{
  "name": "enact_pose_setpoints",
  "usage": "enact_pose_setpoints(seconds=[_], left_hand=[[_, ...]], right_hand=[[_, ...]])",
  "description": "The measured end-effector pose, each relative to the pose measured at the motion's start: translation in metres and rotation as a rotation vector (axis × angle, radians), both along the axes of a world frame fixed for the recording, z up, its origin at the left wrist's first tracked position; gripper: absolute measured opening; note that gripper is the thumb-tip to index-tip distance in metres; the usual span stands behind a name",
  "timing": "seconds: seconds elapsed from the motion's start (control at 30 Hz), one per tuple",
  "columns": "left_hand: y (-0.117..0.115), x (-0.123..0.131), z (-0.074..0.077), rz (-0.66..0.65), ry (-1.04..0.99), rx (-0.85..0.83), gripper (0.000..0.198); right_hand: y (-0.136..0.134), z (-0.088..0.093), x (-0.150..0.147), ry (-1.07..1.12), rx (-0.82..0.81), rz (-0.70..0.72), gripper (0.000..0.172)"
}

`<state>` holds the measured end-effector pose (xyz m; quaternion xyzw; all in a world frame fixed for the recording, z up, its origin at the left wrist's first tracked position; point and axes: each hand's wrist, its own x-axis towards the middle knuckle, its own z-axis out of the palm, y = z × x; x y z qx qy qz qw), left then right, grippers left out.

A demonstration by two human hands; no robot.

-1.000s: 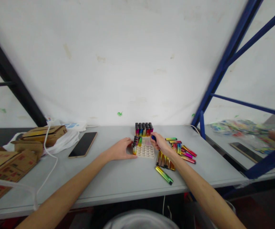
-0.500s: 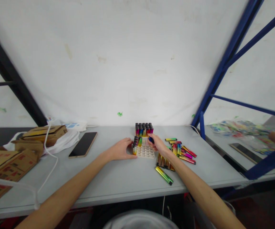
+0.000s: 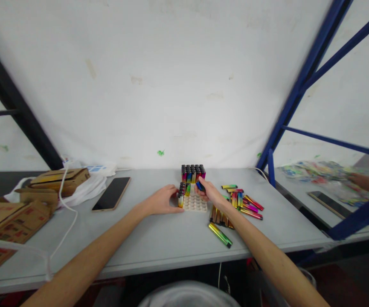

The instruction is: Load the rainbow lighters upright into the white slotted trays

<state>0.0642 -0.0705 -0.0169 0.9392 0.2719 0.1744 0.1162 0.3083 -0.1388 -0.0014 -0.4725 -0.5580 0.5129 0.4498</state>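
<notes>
A white tray with rows of round holes lies in front of me. Several lighters stand upright along its left side, with a green-yellow one beside them. My left hand is curled round the tray's left edge, its thumb at the near corner, steadying it. In my right hand a blue lighter is pinched above the tray's right half; the fingers hide its lower end. Behind the tray stands a block of upright lighters with black tops.
Loose shiny lighters lie to the right, some under my right forearm, with a green-yellow lighter nearer me. A phone and cardboard boxes are on the left. Past a blue frame, another person's hand is near plastic packets.
My right hand has shifted slightly left with the blue lighter, which now tilts more over the tray. My left hand stays put. The other person's hand has moved left.
</notes>
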Motion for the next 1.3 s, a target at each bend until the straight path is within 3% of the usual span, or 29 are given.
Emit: enact_pose_setpoints(seconds=[0.13, 0.4, 0.63, 0.77, 0.93, 1.3], left_hand=[[0.0, 0.0, 0.0, -0.005, -0.01, -0.001, 0.057], [0.001, -0.001, -0.001, -0.012, -0.016, -0.015, 0.056], [0.001, -0.001, -0.002, -0.004, -0.033, -0.015, 0.056], [0.002, -0.001, -0.003, -0.009, -0.027, -0.017, 0.057], [0.001, -0.001, -0.001, -0.006, -0.015, -0.007, 0.057], [0.002, -0.001, -0.003, -0.008, -0.04, -0.012, 0.057]], right_hand=[[0.003, -0.002, -0.001, 0.007, 0.095, 0.005, 0.065], [0.002, 0.003, 0.005, -0.229, 0.362, -0.071, 0.047], [0.002, -0.008, 0.005, -0.307, 0.371, -0.091, 0.041], [0.003, -0.01, 0.006, -0.531, 0.556, -0.091, 0.032], [0.003, -0.009, 0.008, -0.675, 0.75, -0.062, 0.033], [0.003, -0.011, 0.002, -0.7, 0.657, -0.071, 0.029]])
